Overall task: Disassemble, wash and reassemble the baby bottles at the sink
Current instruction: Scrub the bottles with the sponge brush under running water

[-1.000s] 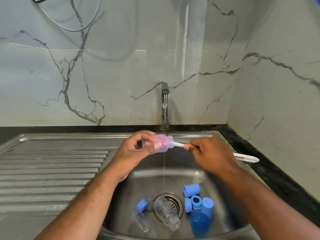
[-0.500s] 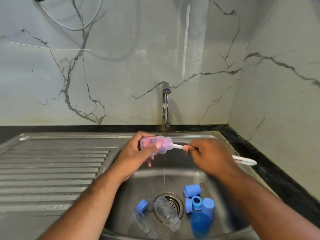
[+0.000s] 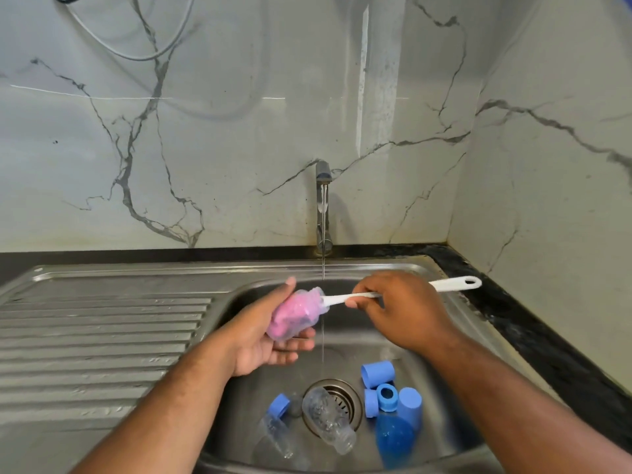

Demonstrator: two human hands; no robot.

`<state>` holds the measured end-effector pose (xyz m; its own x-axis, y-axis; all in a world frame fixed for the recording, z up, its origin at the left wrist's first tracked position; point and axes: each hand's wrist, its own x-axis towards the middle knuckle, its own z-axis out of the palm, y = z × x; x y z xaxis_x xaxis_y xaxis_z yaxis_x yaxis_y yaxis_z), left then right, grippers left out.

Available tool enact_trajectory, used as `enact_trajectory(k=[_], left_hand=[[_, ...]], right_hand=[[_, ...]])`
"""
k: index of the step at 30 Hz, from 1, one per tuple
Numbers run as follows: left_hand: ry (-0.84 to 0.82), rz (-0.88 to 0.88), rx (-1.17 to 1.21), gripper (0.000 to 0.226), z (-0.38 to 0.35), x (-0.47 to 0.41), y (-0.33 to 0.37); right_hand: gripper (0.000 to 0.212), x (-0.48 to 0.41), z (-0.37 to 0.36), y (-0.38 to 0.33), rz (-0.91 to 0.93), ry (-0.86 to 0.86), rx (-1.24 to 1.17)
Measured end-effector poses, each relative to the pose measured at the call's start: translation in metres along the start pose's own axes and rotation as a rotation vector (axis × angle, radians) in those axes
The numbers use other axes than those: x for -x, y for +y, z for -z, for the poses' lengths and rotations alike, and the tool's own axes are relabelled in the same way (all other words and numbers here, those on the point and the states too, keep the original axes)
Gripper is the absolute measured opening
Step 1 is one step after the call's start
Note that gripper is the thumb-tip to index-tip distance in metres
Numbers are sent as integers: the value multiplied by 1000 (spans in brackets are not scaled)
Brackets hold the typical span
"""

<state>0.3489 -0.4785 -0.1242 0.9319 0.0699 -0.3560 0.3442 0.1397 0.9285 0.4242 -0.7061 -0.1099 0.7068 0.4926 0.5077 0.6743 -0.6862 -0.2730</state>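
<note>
1. Nearest me, on the floor of the stainless steel sink (image 3: pixel 205 266), are two clear plastic bottle bodies (image 3: pixel 328 422) on their sides, one lying across the round metal drain (image 3: pixel 347 393). Blue plastic caps and rings (image 3: pixel 378 372) are bunched just right of the drain. I judge these still unwashed.
2. The left hand (image 3: pixel 260 340) is palm up and grips the small clear baby bottle (image 3: pixel 301 321), thumb over and fingers under.
3. The right hand (image 3: pixel 403 309) pinches the white plastic brush handle (image 3: pixel 451 284). The pink sponge head (image 3: pixel 290 307) sits inside the bottle.
4. Change: half a second ago the bottle lay level. Now it has dropped left and tilted mouth-up toward the right, and the handle's loop end has risen.
5. My read is that this is the same scrubbing step at a new angle, probably to reach the base. Rinsing and reassembly remain, so the task is early.
6. A thin water stream (image 3: pixel 323 265) from the chrome tap (image 3: pixel 323 200) falls just beside the bottle mouth. I can't tell whether it touches.
7. Farther out are the ribbed steel drainboard (image 3: pixel 102 330) on the left, the black stone worktop (image 3: pixel 513 323) on the right and the veined marble wall (image 3: pixel 239 148) behind.
</note>
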Motion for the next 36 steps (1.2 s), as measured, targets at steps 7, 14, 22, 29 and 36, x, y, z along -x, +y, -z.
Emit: enact_trajectory(k=[7,14,22,29,36], left_hand=[[267,-464,-199,47,14,-7,9],[231,-453,-115,35,13,-7,11],[388,-447,0,32,22,-8,20],[308,-421,-182,42,6,-12,7],[243,-397,-132,45,1,-10,6]], right_hand=[[23,-4,11,11,-114,-205,-74],[18,-3,27,13,-48,-78,-156],[22,-5,37,18,-76,-65,-107],[27,-4,18,-1,-17,-159,-4],[24,0,23,-7,-54,-145,-24]])
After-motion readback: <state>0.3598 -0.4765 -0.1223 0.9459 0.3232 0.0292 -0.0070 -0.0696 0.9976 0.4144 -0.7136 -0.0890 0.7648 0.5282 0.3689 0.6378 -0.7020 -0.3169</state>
